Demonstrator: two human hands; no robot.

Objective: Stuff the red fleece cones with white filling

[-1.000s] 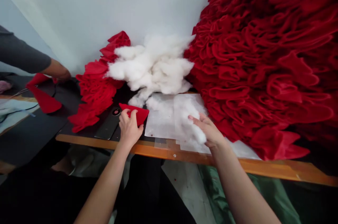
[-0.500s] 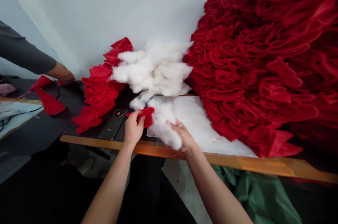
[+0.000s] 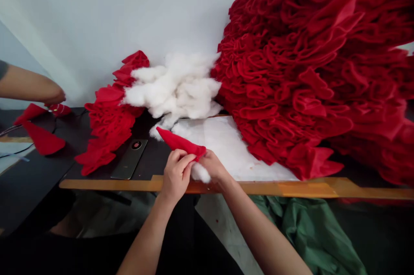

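My left hand (image 3: 176, 175) grips the wide end of a red felt cone (image 3: 177, 142), whose point aims up and to the left. My right hand (image 3: 211, 168) meets it there, pinching a tuft of white polyester stuffing (image 3: 199, 172) at the cone's mouth. Part of the tuft hangs below my fingers, and the rest is hidden by the felt and my hands. Behind them lies a loose heap of the same stuffing (image 3: 171, 87), out of reach of neither hand's fingers touching it.
A huge mass of red ruffled felt (image 3: 307, 72) fills the right, over a white sheet (image 3: 233, 145). A ruffled red strip (image 3: 108, 124) and a phone (image 3: 129, 159) lie left on the dark table, whose wooden edge (image 3: 258, 188) runs in front. A co-worker's arm (image 3: 27, 87) reaches near red felt pieces (image 3: 43, 138).
My hands have come together at the table's front edge. The red felt, earlier a flat piece, now forms a cone with stuffing at its mouth. The co-worker's arm has drawn back left.
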